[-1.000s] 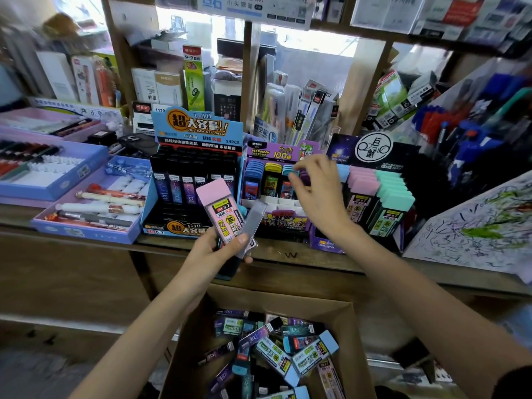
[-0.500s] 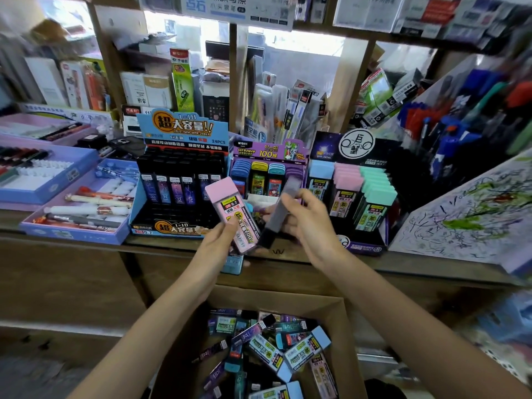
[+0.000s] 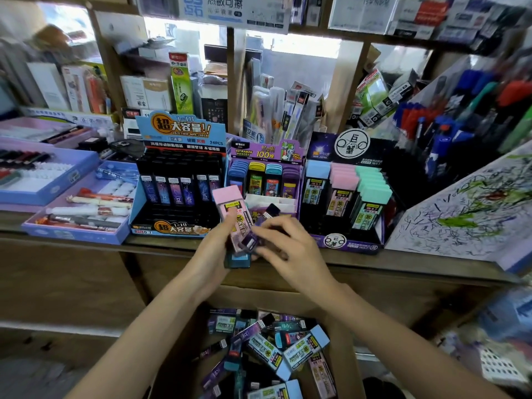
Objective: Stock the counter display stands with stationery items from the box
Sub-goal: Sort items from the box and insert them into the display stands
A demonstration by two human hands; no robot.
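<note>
My left hand point(image 3: 211, 251) grips a small stack of lead-refill cases with a pink-capped case point(image 3: 231, 210) on top and a teal one under it. My right hand point(image 3: 290, 249) pinches a slim dark purple case point(image 3: 260, 227) lying across that stack. Both hands hover over the counter's front edge. Behind them stand three displays: a blue-and-black stand point(image 3: 178, 182), a purple stand point(image 3: 266, 177) with colourful cases, and a dark stand point(image 3: 345, 197) holding blue, pink and mint-capped cases. Below, an open cardboard box point(image 3: 344, 358) holds several loose cases.
Purple and blue pen trays point(image 3: 77, 208) sit at the left of the wooden counter point(image 3: 374, 263). A scribbled test sheet point(image 3: 472, 208) leans at the right, with a rack of pens point(image 3: 460, 119) behind it. Shelves of boxed goods fill the back.
My right hand came back from the purple stand to the stack in my left hand and now pinches the slim dark case there. Both hands have dropped a little toward the counter edge.
</note>
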